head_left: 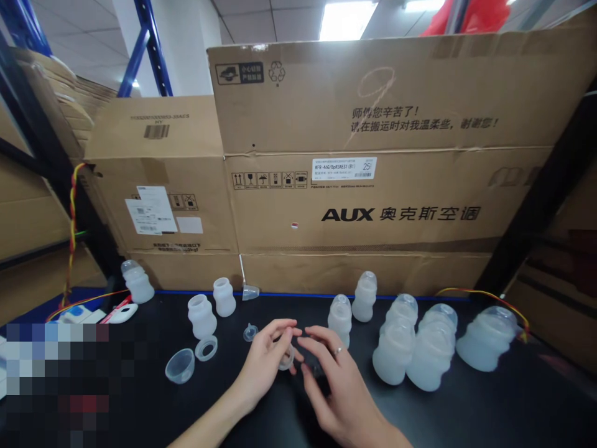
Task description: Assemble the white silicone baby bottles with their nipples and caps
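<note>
My left hand (262,358) is closed on a translucent bottle collar ring (286,359), held between thumb and fingers above the black table. Just right of it is my right hand (339,381), its fingers curved and apart, fingertips close to the ring. I see nothing firmly held in it. Beyond my left hand lies a small clear nipple (250,332). Farther left are a loose collar ring (206,348) and a clear dome cap (180,366). Two frosted bottles without caps, a nearer one (202,317) and a farther one (224,297), stand behind them.
Several capped bottles (393,351) stand at the right, with a wider one (487,339) at the far right. A capped bottle (137,282) stands at the back left. A small clear cup (250,292) lies by the cardboard wall (373,249). Wires (72,236) run along the left post.
</note>
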`<state>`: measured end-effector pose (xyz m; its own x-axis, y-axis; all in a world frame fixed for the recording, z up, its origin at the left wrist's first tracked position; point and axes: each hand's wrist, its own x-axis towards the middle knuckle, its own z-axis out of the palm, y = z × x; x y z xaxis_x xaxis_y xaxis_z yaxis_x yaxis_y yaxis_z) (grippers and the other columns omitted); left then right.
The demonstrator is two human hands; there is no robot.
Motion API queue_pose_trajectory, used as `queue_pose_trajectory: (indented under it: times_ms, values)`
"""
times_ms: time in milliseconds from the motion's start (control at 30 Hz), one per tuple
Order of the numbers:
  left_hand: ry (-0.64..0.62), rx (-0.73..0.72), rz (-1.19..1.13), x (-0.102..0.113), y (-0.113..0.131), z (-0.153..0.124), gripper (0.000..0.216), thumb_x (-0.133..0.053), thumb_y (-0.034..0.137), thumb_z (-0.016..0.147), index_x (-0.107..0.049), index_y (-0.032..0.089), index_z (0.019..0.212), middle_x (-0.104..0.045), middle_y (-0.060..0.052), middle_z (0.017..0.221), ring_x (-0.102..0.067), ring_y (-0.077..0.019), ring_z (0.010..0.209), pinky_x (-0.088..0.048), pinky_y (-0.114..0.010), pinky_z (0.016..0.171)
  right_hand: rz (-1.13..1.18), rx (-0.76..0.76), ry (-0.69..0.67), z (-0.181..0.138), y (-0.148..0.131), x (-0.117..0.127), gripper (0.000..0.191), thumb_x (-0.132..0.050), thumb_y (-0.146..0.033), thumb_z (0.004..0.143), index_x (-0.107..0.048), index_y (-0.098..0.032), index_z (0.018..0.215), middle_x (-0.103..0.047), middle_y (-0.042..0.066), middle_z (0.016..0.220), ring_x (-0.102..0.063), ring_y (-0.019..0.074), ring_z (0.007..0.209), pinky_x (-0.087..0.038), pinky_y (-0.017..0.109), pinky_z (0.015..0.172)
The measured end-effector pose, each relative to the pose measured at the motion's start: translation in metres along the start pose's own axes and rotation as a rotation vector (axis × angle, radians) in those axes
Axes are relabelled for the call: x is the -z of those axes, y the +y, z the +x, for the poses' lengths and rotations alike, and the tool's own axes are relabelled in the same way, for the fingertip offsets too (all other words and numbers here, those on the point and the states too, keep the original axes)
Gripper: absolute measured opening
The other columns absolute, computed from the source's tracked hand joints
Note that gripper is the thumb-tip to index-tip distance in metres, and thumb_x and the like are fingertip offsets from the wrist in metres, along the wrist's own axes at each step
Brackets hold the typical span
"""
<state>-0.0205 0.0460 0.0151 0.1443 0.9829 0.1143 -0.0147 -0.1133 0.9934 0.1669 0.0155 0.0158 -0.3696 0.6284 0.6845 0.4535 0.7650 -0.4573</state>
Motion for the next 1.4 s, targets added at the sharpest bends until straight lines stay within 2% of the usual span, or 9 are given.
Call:
queue_pose_trajectory:
  times_ms: [133,233,367,500,667,833,1000,1167,1400]
  values:
    - [0.010,0.075,-0.127,-0.002,-0.002,-0.002,0.041,-0.068,0.053,0.094,-0.072,0.019,0.116,-0.076,-0.009,0.105,-0.069,-0.0156,0.075,-0.056,-0.029,0.069,0.071,-0.138,-0.177,0.003,0.000,-0.001,0.039,-0.057,-0.008,0.093,-0.058,-0.026,0.128,-0.061,0.009,0.128,-0.064,0.0250,0.116,-0.057,0.041,0.102]
    - [0.038,0.107,-0.201,0.003,-0.002,-0.001,0.036,-0.074,0.030,0.086,-0.072,0.023,0.121,-0.074,-0.008,0.113,-0.068,-0.0159,0.089,-0.055,-0.030,0.083,-0.013,-0.214,-0.257,0.003,0.000,-0.002,0.036,-0.059,-0.013,0.093,-0.059,-0.024,0.127,-0.062,0.010,0.124,-0.066,0.0273,0.110,-0.057,0.045,0.098]
    - [0.053,0.128,-0.284,0.009,-0.004,0.000,0.070,-0.075,0.004,0.062,-0.067,0.029,0.127,-0.070,-0.004,0.119,-0.067,-0.0184,0.108,-0.051,-0.031,0.097,-0.153,-0.256,-0.351,0.002,0.000,0.011,0.048,-0.065,-0.025,0.093,-0.055,-0.021,0.140,-0.062,0.015,0.133,-0.066,0.0340,0.118,-0.054,0.051,0.102]
    - [0.027,0.112,-0.331,0.009,-0.007,0.001,0.060,-0.085,0.016,0.070,-0.064,0.026,0.125,-0.070,-0.004,0.115,-0.070,-0.0182,0.106,-0.049,-0.034,0.103,-0.219,-0.286,-0.481,0.002,0.004,0.037,0.068,-0.070,-0.031,0.089,-0.049,-0.024,0.153,-0.057,0.017,0.150,-0.061,0.0376,0.130,-0.049,0.052,0.109]
    - [-0.013,0.120,-0.369,0.006,-0.006,0.001,0.057,-0.096,0.026,0.068,-0.054,0.025,0.106,-0.077,-0.007,0.114,-0.074,-0.0170,0.093,-0.053,-0.032,0.090,-0.183,-0.367,-0.620,0.005,0.006,0.047,0.018,-0.068,-0.026,0.087,-0.074,-0.025,0.104,-0.076,0.006,0.099,-0.073,0.0272,0.087,-0.054,0.035,0.078]
    - [-0.072,0.160,-0.357,0.009,-0.001,0.002,0.049,-0.099,0.022,0.064,-0.057,0.018,0.089,-0.080,-0.015,0.114,-0.069,-0.0107,0.072,-0.051,-0.022,0.066,0.068,-0.378,-0.378,0.015,-0.003,0.038,0.021,-0.054,-0.026,0.099,-0.075,-0.026,0.103,-0.074,0.004,0.096,-0.070,0.0212,0.084,-0.050,0.032,0.077]
    - [-0.113,0.164,-0.335,0.009,0.002,0.000,0.067,-0.099,0.018,0.058,-0.059,0.021,0.111,-0.077,-0.015,0.128,-0.067,-0.0086,0.061,-0.042,-0.018,0.050,0.520,-0.566,-0.052,0.020,0.001,0.028,0.021,-0.064,-0.041,0.096,-0.065,-0.020,0.102,-0.070,0.001,0.080,-0.063,0.0185,0.072,-0.051,0.031,0.070]
    - [-0.174,0.071,-0.189,-0.002,0.005,-0.013,0.060,-0.095,0.008,0.061,-0.060,0.022,0.107,-0.079,-0.013,0.125,-0.077,-0.0236,0.097,-0.058,-0.033,0.084,0.654,-0.656,-0.055,0.016,0.010,0.017,0.030,-0.075,-0.047,0.088,-0.067,-0.018,0.089,-0.067,0.001,0.080,-0.058,0.0159,0.069,-0.045,0.027,0.061]
    - [-0.088,-0.190,0.268,-0.009,0.006,-0.028,0.058,-0.088,0.011,0.074,-0.063,0.029,0.123,-0.080,-0.005,0.121,-0.074,-0.0276,0.116,-0.051,-0.043,0.110,0.683,-0.719,0.009,0.010,0.007,0.002,0.028,-0.080,-0.035,0.078,-0.060,-0.020,0.090,-0.060,-0.003,0.076,-0.054,0.0136,0.064,-0.043,0.026,0.061]
